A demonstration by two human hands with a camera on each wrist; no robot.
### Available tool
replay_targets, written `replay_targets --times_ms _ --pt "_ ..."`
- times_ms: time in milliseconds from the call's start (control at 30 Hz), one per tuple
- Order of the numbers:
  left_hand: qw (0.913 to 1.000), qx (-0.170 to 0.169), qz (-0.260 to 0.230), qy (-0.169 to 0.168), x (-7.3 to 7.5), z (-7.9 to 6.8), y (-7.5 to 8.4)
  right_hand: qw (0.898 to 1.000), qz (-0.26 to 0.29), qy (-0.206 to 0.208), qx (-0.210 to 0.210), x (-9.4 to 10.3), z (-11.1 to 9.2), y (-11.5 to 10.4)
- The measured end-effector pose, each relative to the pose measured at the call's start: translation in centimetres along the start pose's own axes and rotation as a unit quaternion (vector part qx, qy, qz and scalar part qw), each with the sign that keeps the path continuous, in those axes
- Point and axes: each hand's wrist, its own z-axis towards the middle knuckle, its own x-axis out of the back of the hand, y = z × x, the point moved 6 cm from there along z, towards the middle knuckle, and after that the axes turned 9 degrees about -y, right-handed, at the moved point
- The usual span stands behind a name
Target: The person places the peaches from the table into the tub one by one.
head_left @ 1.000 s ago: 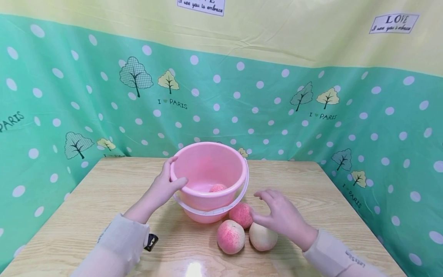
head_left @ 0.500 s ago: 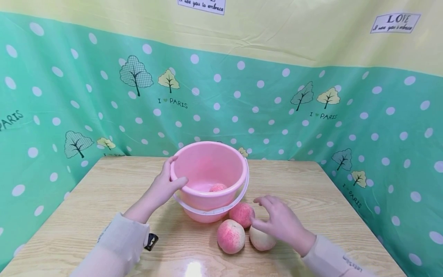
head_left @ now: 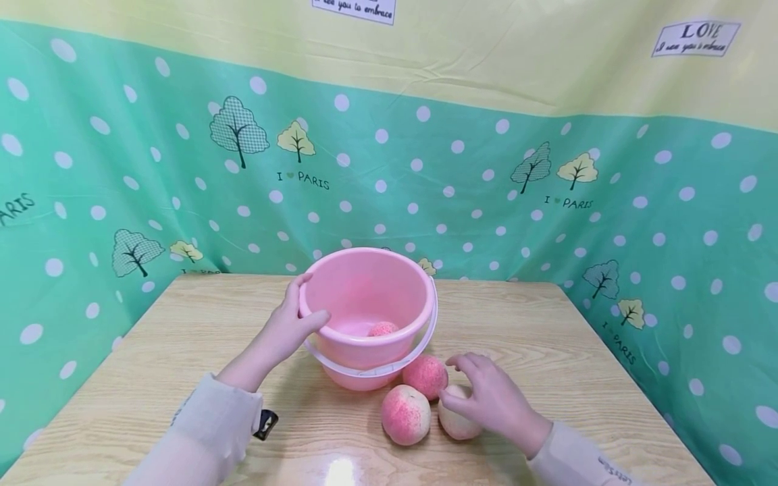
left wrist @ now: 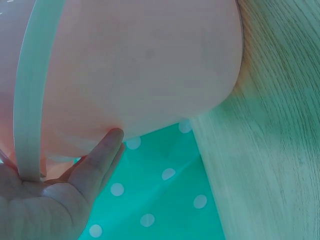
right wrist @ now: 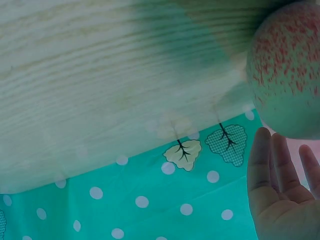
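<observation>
A pink bucket (head_left: 365, 290) stands tilted slightly toward me, its white handle (head_left: 377, 370) hanging at the front. My left hand (head_left: 288, 334) grips its left rim, thumb over the inside edge; in the left wrist view the fingers (left wrist: 102, 155) lie against the outer wall. One speckled pink peach (head_left: 383, 329) lies inside the bucket. Before it on the table are a deep pink peach (head_left: 425, 376), a pink-and-cream peach (head_left: 405, 415) and a pale peach (head_left: 456, 420). My right hand (head_left: 495, 398) hovers over the pale peach, fingers loosely curved, thumb overlapping it.
The wooden table (head_left: 231, 317) runs back to a green polka-dot cloth (head_left: 395, 175), which also hangs along both sides. A small black clip-like object (head_left: 265, 424) shows beside my left sleeve.
My right hand has lowered slightly over the pale peach. My left hand, the bucket and the other peaches have stayed in place.
</observation>
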Motion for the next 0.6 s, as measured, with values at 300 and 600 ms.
replay_targets --times_ms 300,600 --pt "1.0 -0.002 -0.001 0.0 0.0 0.1 -0.1 1.0 0.001 -0.008 -0.007 -0.7 -0.3 0.4" --pt "1.0 -0.002 -0.003 -0.002 -0.1 0.1 -0.1 1.0 0.001 -0.016 -0.019 -1.5 -0.6 0.9"
